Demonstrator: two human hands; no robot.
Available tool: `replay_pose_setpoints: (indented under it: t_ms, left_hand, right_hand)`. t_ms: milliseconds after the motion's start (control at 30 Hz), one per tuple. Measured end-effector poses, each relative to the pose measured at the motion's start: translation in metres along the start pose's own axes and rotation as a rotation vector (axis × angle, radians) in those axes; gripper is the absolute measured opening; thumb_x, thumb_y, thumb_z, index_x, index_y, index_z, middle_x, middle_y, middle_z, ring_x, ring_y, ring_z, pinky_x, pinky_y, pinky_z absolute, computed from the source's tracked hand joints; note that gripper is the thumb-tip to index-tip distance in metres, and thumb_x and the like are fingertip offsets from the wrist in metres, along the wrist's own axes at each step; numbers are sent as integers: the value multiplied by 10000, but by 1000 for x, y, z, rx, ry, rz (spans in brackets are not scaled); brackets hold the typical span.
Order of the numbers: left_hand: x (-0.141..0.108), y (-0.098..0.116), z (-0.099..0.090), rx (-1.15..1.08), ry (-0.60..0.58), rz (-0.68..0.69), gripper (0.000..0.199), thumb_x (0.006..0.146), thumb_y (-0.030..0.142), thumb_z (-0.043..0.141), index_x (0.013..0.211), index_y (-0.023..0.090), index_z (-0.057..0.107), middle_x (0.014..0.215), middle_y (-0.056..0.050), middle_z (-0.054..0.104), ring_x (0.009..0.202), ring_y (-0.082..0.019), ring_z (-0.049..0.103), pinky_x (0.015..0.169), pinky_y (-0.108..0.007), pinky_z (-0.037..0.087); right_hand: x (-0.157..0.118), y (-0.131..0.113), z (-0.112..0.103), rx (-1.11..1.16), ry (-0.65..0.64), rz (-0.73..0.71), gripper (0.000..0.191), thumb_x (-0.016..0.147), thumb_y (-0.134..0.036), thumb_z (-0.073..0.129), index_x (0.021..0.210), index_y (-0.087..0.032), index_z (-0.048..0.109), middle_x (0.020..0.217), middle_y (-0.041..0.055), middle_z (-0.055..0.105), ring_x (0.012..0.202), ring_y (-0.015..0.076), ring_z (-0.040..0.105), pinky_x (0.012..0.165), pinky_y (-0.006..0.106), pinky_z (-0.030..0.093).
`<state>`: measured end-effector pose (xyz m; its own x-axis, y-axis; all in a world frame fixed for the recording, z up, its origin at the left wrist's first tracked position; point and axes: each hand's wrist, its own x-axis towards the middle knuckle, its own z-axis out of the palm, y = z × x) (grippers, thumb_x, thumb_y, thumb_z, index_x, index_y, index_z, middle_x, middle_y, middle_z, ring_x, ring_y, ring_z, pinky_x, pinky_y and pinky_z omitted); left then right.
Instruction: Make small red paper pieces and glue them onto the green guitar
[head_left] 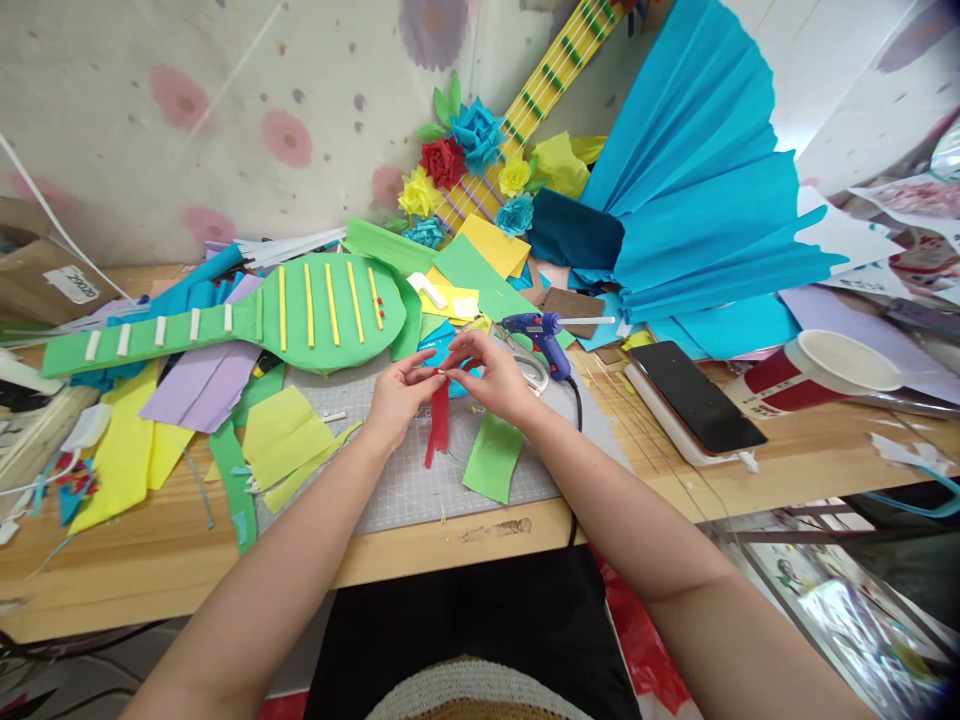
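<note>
My left hand (403,395) and my right hand (491,375) meet over the grey cutting mat (405,490). Their fingertips pinch the top of a red paper strip (440,420), which hangs down between them. Part of its upper end is hidden by my fingers. Just behind my right hand lies a blue hot glue gun (551,340) with a glue stick in its rear. A green paper piece (493,458) rests on the mat below my right hand. To the left is a green paper lute-like instrument (319,315) with yellow and white strips.
A phone (697,395) lies on a white block at right, beside a paper cup (817,370). A large blue pleated paper fan (705,170) and a yellow flowered paper instrument (555,70) lean at the back. Yellow-green paper (289,435) lies left; the glue gun's black cord crosses the table edge.
</note>
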<state>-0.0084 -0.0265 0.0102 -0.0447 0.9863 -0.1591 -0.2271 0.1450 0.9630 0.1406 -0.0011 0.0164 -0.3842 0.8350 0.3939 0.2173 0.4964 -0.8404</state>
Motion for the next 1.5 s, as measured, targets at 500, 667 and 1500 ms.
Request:
replay_pose_setpoints:
  t_ms: [500,667,1500]
  left_hand:
    - [2,2,1,-8,36,-64,408,642,323,725,996,148,618,765,-63,698,709,-173,668,591,-279,541]
    - [3,1,-1,-33,39,-65,406,636,277,730,1003,144,614,758,-60,694,730,-180,673,597,-281,544]
    - [2,0,1,-29,33,-50,442,607,164,713,1027,121,584,711,-36,680,657,-140,642,601,-259,516]
  right_hand:
    - [0,0,1,88,6,96,394,724,-207,567,1057,-220,355,836,8,672,816,146,658,778,325,505]
    - [3,2,-1,274,5,157,447,708,-272,601,1051,-230,317,882,25,681,819,144,655,787,331,508]
    - [5,15,3,333,6,215,426,669,-274,646,1005,-230,387,786,-10,636,715,147,624,727,326,483]
